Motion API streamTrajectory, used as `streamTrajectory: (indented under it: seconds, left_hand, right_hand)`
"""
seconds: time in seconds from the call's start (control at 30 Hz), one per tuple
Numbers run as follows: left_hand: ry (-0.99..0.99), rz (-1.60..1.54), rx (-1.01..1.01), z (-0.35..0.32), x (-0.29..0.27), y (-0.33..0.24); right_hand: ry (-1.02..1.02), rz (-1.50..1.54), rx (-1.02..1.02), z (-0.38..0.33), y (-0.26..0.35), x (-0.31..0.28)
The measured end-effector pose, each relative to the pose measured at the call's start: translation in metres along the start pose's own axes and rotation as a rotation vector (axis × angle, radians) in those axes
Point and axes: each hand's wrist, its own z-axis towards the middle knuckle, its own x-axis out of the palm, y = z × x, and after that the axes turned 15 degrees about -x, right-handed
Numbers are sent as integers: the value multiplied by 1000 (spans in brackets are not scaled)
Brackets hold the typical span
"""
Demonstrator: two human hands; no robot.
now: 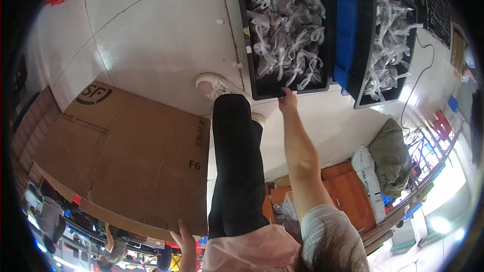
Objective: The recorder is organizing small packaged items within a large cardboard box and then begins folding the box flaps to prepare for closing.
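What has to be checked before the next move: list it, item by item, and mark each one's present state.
1. Right hand on the near rim of the left black tray: ok, holding it there.
2. Left hand on the cardboard box: ok for contact, at its near edge; how firmly, cannot tell.
3. Right black tray, bags inside the rim: not ok, a clear bag handle sticks out past its right side.
4. Floor free of litter: not ok, small white scraps lie left of the left tray.
5. Cardboard box contents: cannot tell, the inside is hidden.
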Motion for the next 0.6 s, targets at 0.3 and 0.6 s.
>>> streamTrajectory:
  seconds: [0.3,0.6]
  left_hand:
    - [325,355,-291,-11,-8,-39]
    - [490,-554,390,-50,-52,-126]
  right_hand:
    - [-463,436,117,-144,246,39]
    - [22,-162,-147,-276,426,-37]
